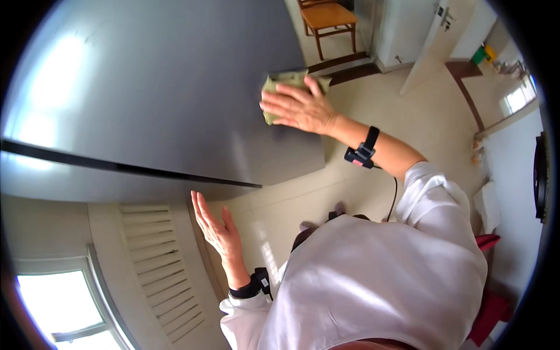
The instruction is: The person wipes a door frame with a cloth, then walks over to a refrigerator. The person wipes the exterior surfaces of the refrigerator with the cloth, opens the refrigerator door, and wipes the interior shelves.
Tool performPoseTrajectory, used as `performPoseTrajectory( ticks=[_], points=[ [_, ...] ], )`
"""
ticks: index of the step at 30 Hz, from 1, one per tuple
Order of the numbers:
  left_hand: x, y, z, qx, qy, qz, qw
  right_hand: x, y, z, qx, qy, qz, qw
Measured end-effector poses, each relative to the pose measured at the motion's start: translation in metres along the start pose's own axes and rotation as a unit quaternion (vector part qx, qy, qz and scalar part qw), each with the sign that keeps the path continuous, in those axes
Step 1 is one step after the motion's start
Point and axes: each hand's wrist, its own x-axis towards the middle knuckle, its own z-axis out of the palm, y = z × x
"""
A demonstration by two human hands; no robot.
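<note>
A folded olive-green cloth [269, 87] lies against the large grey, glossy panel of what looks like a refrigerator [175, 76]. My right hand [300, 107] presses the cloth to this surface near its edge, fingers laid over it and thumb raised along the cloth's upper side. Beside the lower edge of the panel, my left hand [217, 230] is held up with fingers straight and thumb apart, nothing in it. A dark groove [134, 169] runs along the panel toward the left hand. Black straps with small devices circle both wrists.
A wooden chair [331, 16] stands beyond the panel, near an open white door [429, 49]. Pale floor tiles [402, 108] stretch to the right. At lower left are a slatted white vent door [157, 262] and a bright window [61, 303]. A black cable hangs from the right wrist.
</note>
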Motion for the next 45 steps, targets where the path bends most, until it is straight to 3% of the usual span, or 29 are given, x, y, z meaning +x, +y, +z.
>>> performPoseTrajectory(
  ticks=[2, 4, 8, 9, 10, 12, 13, 14, 17, 19, 22, 25, 27, 30, 32, 34, 36, 38, 40, 41, 43, 45],
  points=[
    [0.023, 0.018, 0.003, 0.020, 0.017, 0.056, 0.998, -0.045, -0.006, 0.007, 0.044, -0.019, -0.001, 0.999],
    [0.045, 0.035, 0.006, 0.025, 0.024, 0.093, 0.995, -0.081, -0.012, 0.013, 0.083, -0.109, 0.009, 0.991],
    [0.087, 0.076, 0.012, 0.049, 0.081, 0.187, 0.978, -0.125, -0.020, 0.013, 0.187, -0.098, 0.068, 0.975],
    [0.096, 0.085, 0.013, 0.051, 0.091, 0.204, 0.973, -0.132, -0.022, 0.007, 0.262, -0.040, 0.147, 0.953],
    [0.104, 0.094, 0.014, 0.055, 0.096, 0.214, 0.971, -0.134, -0.025, 0.002, 0.332, 0.021, 0.218, 0.917],
    [0.117, 0.110, 0.014, 0.051, 0.133, 0.253, 0.957, -0.119, -0.040, -0.028, 0.492, 0.149, 0.475, 0.715],
    [0.124, 0.113, 0.018, 0.040, 0.144, 0.270, 0.951, -0.115, -0.038, -0.038, 0.561, 0.124, 0.560, 0.596],
    [0.132, 0.117, 0.023, 0.044, 0.162, 0.284, 0.944, -0.111, -0.038, -0.042, 0.625, 0.117, 0.566, 0.525],
    [0.143, 0.118, 0.033, 0.042, 0.194, 0.295, 0.935, -0.063, -0.062, -0.042, 0.641, 0.161, 0.509, 0.552],
    [0.118, 0.115, 0.022, 0.030, 0.236, 0.323, 0.916, -0.047, -0.106, -0.061, 0.440, 0.229, 0.416, 0.763],
    [0.124, 0.104, 0.044, 0.026, 0.250, 0.343, 0.905, -0.030, -0.105, -0.068, 0.448, 0.233, 0.418, 0.755],
    [0.117, 0.083, 0.060, 0.123, 0.300, 0.349, 0.879, 0.002, -0.082, -0.094, 0.419, 0.272, 0.332, 0.800],
    [0.121, 0.087, 0.063, 0.116, 0.323, 0.338, 0.876, 0.025, -0.057, -0.112, 0.392, 0.290, 0.274, 0.829],
    [0.132, 0.112, 0.060, 0.121, 0.373, 0.359, 0.847, 0.038, -0.038, -0.123, 0.421, 0.308, 0.245, 0.817],
    [0.134, 0.124, 0.049, 0.130, 0.383, 0.367, 0.838, 0.030, -0.029, -0.125, 0.498, 0.292, 0.240, 0.780],
    [0.143, 0.134, 0.047, 0.144, 0.351, 0.368, 0.849, 0.008, -0.022, -0.092, 0.552, 0.304, 0.296, 0.718],
    [0.156, 0.136, 0.050, 0.156, 0.343, 0.360, 0.853, -0.022, -0.026, -0.054, 0.644, 0.295, 0.361, 0.607],
    [0.162, 0.141, 0.053, 0.150, 0.341, 0.368, 0.852, -0.076, -0.041, -0.014, 0.598, 0.244, 0.467, 0.604],
    [0.167, 0.137, 0.056, 0.160, 0.335, 0.364, 0.854, -0.129, -0.057, 0.031, 0.632, 0.150, 0.634, 0.419],
    [0.169, 0.136, 0.057, 0.159, 0.333, 0.358, 0.857, -0.152, -0.068, 0.051, 0.634, 0.146, 0.637, 0.414],
    [0.171, 0.133, 0.056, 0.160, 0.333, 0.353, 0.859, -0.178, -0.076, 0.080, 0.588, 0.065, 0.744, 0.312],
    [0.174, 0.133, 0.058, 0.154, 0.332, 0.357, 0.859, -0.135, -0.066, 0.047, 0.593, 0.093, 0.705, 0.377]
  ],
)
